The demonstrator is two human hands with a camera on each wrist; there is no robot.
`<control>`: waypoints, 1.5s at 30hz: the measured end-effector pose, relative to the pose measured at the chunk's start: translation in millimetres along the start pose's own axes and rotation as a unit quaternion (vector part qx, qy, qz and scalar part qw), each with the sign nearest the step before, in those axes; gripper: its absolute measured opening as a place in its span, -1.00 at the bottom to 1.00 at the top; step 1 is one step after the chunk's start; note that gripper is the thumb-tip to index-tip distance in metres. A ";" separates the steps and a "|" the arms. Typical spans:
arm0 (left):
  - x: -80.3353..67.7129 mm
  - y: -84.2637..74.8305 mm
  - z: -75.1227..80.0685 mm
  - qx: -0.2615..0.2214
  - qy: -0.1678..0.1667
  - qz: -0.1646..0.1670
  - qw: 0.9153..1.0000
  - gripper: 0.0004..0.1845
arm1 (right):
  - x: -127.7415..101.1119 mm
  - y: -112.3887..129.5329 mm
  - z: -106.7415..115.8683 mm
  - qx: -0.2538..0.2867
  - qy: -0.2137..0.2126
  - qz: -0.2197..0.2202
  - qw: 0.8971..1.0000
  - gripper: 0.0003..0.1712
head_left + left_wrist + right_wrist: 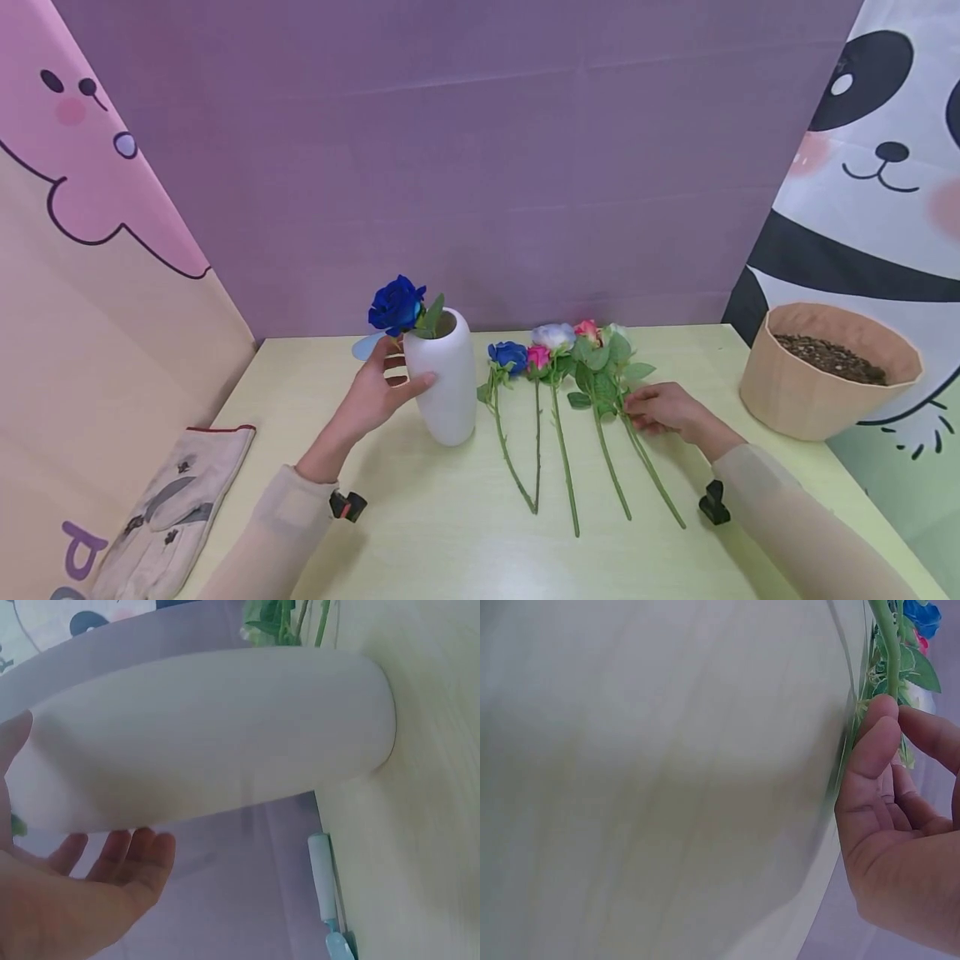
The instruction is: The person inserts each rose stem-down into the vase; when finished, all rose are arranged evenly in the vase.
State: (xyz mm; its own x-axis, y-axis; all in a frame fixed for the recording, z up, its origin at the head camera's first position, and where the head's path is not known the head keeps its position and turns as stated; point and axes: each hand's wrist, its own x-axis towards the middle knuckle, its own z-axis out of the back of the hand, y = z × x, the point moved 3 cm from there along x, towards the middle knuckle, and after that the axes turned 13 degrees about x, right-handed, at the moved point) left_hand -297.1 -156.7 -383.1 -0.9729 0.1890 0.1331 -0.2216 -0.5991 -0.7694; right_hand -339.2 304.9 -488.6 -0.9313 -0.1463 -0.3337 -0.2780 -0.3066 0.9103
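Observation:
My left hand (pixel 378 387) grips a tall white vase (pixel 447 392) near its top, thumb on the near side and fingers along the far left side. The vase stands on the table, leaning a little. Out of its mouth comes a blue rose (pixel 397 306) with green leaves, its head over the left rim. To the right, my right hand (pixel 663 408) pinches the green stem (pixel 889 645) of the rightmost flower between thumb and fingers. That flower's pale head (pixel 617 332) is partly hidden by leaves. Beside it lie a pink-red flower (pixel 587 330) and a pale lilac flower (pixel 553 336).
Further left lie a blue rose (pixel 508 357) and a small pink rose (pixel 537 357). A tan pot (pixel 780 392) of dark soil stands at the right edge. Grey-white gloves (pixel 176 508) lie at the left edge. Behind the vase is a small trowel (pixel 322 877).

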 end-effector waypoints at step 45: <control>3.9 1.5 5.9 -0.049 0.057 -0.044 0.996 -0.14 | -8.4 10.2 -1.2 -0.019 -0.009 0.001 1.000 -0.56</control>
State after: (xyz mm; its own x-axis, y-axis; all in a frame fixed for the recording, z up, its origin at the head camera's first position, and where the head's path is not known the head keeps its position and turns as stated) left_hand -301.6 -161.5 -380.0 -0.9351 0.3280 0.1342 -0.2921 -0.4987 -0.8161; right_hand -334.0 301.9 -476.8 -0.9360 -0.1310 -0.3267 -0.2668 -0.3413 0.9013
